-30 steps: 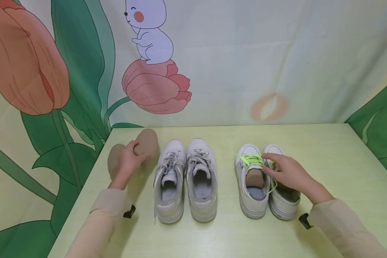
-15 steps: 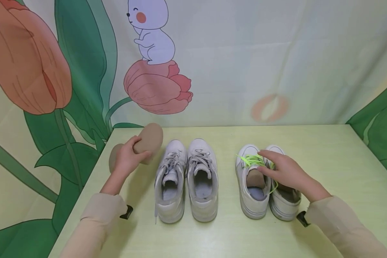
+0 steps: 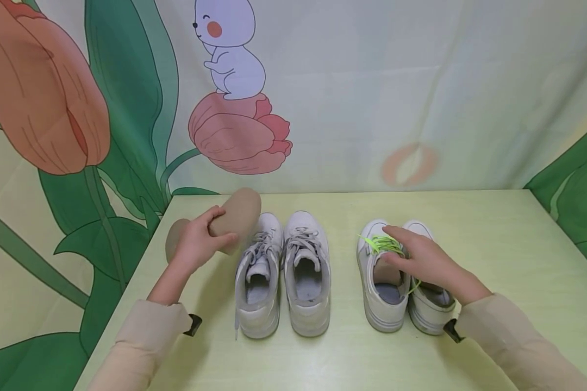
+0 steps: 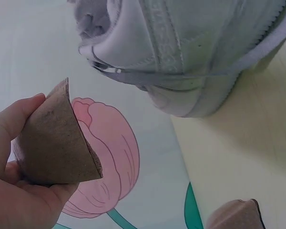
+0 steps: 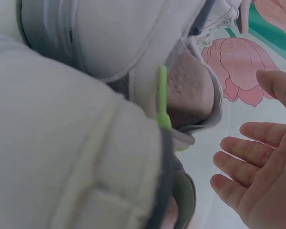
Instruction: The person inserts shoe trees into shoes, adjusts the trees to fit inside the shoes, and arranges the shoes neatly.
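In the head view my left hand (image 3: 195, 241) holds a brown moulded-cardboard shoe insert (image 3: 237, 217) between thumb and fingers, raised off the table. The left wrist view shows the insert's (image 4: 52, 143) cut end. A second shoe insert (image 3: 174, 239) lies behind that hand, partly hidden. Just right of the held one stand two white shoes with grey laces, the left shoe (image 3: 261, 317) and right shoe (image 3: 309, 320). My right hand (image 3: 423, 258), fingers extended, hovers over a white shoe with lime laces (image 3: 383, 315) and its mate (image 3: 428, 320). The lime-laced shoe contains an insert (image 5: 188, 88).
All shoes stand on a pale yellow-green table (image 3: 342, 358), toes toward the back. A printed cloth backdrop (image 3: 352, 108) with tulips and a white animal rises behind the table. Bare tabletop (image 3: 513, 255) shows to the right of the lime-laced pair.
My left hand has raised the shoe insert and moved it right, toward the grey-laced left shoe. Slightly to the left, my right hand has drifted above the lime laces.
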A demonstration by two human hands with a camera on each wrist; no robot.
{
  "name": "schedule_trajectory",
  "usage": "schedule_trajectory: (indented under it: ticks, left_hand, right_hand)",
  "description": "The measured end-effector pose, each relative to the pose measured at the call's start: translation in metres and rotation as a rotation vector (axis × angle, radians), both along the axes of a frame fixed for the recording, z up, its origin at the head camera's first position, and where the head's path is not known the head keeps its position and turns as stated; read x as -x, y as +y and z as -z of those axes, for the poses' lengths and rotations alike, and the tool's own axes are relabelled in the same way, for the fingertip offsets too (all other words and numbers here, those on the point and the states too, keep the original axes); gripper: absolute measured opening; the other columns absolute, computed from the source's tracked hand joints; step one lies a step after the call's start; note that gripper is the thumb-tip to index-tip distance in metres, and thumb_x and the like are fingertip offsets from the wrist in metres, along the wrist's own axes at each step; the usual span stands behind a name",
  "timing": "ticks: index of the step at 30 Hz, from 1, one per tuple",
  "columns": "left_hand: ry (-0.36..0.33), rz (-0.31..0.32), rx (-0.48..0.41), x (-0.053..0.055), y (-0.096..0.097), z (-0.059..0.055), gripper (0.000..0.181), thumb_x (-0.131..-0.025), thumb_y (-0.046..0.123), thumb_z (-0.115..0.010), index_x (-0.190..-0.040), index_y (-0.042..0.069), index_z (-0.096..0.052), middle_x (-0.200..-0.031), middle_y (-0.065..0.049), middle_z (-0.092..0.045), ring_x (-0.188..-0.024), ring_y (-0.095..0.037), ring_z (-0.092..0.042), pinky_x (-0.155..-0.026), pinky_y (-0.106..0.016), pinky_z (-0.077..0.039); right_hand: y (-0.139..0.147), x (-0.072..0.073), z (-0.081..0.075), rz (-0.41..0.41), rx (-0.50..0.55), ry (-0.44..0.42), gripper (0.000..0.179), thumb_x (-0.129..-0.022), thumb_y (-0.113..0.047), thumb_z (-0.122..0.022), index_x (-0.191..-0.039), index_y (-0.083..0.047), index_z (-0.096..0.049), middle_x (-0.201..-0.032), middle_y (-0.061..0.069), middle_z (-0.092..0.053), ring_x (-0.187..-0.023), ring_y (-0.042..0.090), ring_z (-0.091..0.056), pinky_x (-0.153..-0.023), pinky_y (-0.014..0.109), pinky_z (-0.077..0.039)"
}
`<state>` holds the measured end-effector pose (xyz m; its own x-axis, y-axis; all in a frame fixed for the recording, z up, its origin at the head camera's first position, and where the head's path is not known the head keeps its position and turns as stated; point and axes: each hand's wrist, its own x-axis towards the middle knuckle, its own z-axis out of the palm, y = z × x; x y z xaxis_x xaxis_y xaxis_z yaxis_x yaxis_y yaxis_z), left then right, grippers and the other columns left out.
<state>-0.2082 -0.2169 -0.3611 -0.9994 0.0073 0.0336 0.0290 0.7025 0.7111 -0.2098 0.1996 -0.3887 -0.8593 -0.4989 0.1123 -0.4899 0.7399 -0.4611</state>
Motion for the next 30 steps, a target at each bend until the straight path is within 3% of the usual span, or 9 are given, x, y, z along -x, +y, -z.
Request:
schedule_trajectory:
  ticks: [4, 10, 30]
  left_hand:
    - [-0.016, 0.041, -0.02, -0.005, 0.005, -0.003, 0.064, -0.079, 0.023, -0.066, -0.133, 0.007, -0.036, -0.139, -0.014, -0.035, -0.122, -0.034, -0.039, -0.092, -0.047, -0.039]
    - [-0.005, 0.098, -0.009, -0.011, 0.01, -0.005, 0.063, -0.077, 0.023, -0.067, -0.131, 0.006, -0.039, -0.141, -0.015, -0.032, -0.126, -0.032, -0.034, -0.097, -0.046, -0.035]
    - [-0.06, 0.188, -0.058, -0.031, 0.02, -0.011, 0.065, -0.074, 0.029, -0.07, -0.13, 0.011, -0.042, -0.141, -0.005, -0.034, -0.128, -0.025, -0.033, -0.096, -0.042, -0.037]
  right_hand:
    - [-0.007, -0.001, 0.002, -0.004, 0.012, -0.004, 0.061, -0.084, -0.031, -0.058, -0.133, -0.002, -0.037, -0.134, 0.017, -0.041, -0.122, 0.032, -0.04, -0.098, 0.045, -0.034]
    - [-0.018, 0.0, 0.007, -0.04, 0.009, -0.032, 0.064, -0.084, -0.036, -0.057, -0.134, -0.004, -0.035, -0.137, 0.014, -0.038, -0.125, 0.029, -0.037, -0.099, 0.044, -0.032]
    - [-0.05, 0.002, 0.019, -0.165, -0.066, 0.036, 0.076, -0.078, -0.053, -0.056, -0.137, -0.012, -0.031, -0.143, 0.011, -0.03, -0.132, 0.032, -0.024, -0.101, 0.049, -0.026]
